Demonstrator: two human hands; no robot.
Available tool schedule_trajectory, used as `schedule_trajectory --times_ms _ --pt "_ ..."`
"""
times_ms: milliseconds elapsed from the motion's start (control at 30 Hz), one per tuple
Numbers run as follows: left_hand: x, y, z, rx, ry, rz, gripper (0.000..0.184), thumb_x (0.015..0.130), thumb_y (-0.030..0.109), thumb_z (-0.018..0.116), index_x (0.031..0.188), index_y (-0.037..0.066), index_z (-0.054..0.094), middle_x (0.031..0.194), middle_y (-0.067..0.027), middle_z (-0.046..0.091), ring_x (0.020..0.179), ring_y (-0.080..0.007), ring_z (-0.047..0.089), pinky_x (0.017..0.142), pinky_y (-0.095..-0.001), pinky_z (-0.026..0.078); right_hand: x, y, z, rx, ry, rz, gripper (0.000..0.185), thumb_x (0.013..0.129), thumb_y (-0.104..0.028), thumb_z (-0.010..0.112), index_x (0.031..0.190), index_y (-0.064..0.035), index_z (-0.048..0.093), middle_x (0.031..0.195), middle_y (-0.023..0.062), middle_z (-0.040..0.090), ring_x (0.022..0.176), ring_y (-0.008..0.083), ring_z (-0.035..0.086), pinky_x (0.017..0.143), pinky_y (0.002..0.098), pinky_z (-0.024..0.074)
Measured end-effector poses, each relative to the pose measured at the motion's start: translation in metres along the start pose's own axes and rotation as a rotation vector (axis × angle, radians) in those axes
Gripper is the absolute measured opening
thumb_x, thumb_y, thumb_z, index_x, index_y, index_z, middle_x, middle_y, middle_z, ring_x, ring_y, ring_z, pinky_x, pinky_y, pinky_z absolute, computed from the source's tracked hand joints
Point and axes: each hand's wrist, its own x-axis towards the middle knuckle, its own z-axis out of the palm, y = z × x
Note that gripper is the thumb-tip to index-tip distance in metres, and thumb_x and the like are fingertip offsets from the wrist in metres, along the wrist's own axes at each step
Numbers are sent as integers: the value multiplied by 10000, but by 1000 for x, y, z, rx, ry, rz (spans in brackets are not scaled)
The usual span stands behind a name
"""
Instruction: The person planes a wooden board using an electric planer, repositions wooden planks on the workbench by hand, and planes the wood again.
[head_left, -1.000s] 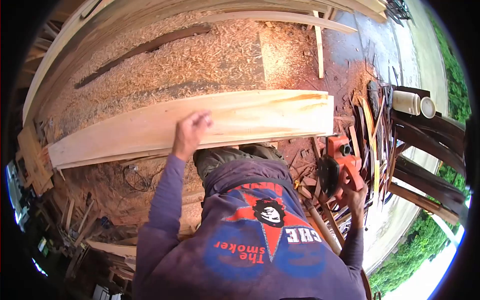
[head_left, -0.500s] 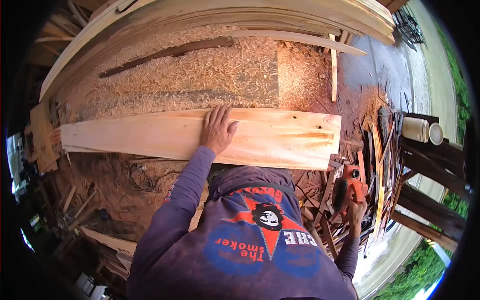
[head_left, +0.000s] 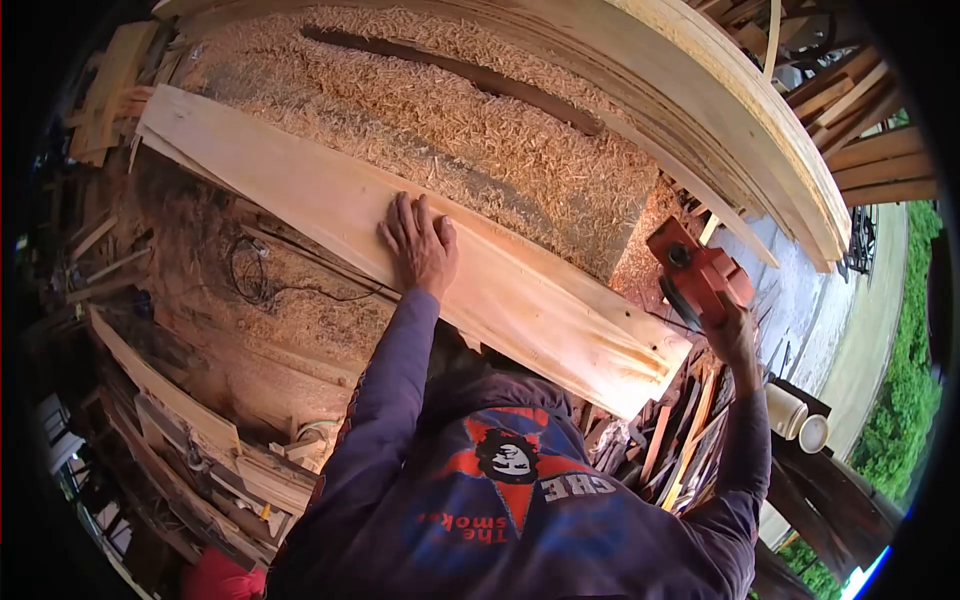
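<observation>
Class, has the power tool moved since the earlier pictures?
Yes: toward the shavings. The power tool went from the near side of the board to beyond its far right corner.

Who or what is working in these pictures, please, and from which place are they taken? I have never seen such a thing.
There is no robot here: you see a person with two bare hands. One camera, worn on the head, looks forward and down, so the chest and arms show at the bottom. The curved dark border surrounds its wide view.

The left hand rests, fingers spread, on a long pale plank. The right hand holds a red tool, perhaps a power planer, near the plank's right end. Beyond the plank lie many wood shavings, with a dark strip of wood among them.
</observation>
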Motion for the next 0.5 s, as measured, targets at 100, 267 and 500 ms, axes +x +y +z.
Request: schedule_trajectory --times_ms 100,267,500 --pt "1 -2 3 -45 19 -19 535 1012 366 521 1448 60 470 1577 -200 373 1487 -374 316 1205 -615 212 70 -21 17 237 -50 -75 323 818 -113 715 1133 -47 687 851 208 715 796 363 743 698 432 565" --pt "3 1 -2 -27 10 -46 519 1001 354 538 1431 66 493 1577 -188 377 1481 -377 320 1209 -611 204 148 -80 58 390 -156 -248 397 807 -192 723 1170 -37 686 945 205 734 849 343 733 761 417 567" --pt "4 0 -6 -94 9 -41 488 1000 315 547 1412 56 511 1567 -188 387 1468 -383 336 1192 -630 214 214 -131 82 246 -348 -26 560 770 -212 744 1272 14 642 942 233 727 848 324 731 751 413 570"
